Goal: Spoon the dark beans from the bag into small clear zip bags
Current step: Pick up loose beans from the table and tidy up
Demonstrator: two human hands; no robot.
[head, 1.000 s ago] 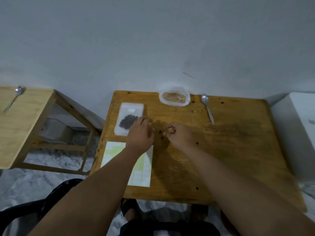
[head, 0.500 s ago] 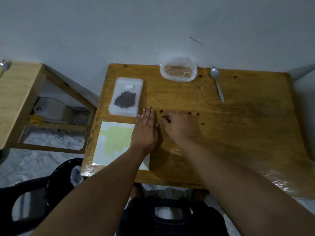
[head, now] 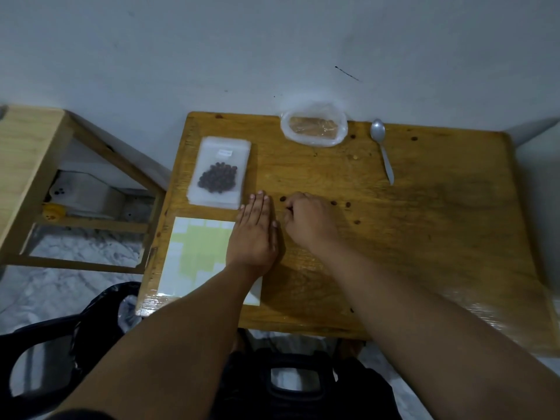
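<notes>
My left hand (head: 256, 231) lies flat on the desk (head: 424, 237), grip released; my right hand (head: 309, 219) curls over stray beans (head: 333, 203) near the zip bag (head: 219, 174), hold indiscernible. Pinch beans singly.

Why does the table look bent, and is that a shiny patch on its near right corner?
Head view: the wide-angle lens bows the table edges and swells the forearms near the camera; the light is dim and soft, with faint shadows beside the left hand and right hand; yes, pale glare lies on that corner; the loose beans look small and slightly blurred.
</notes>
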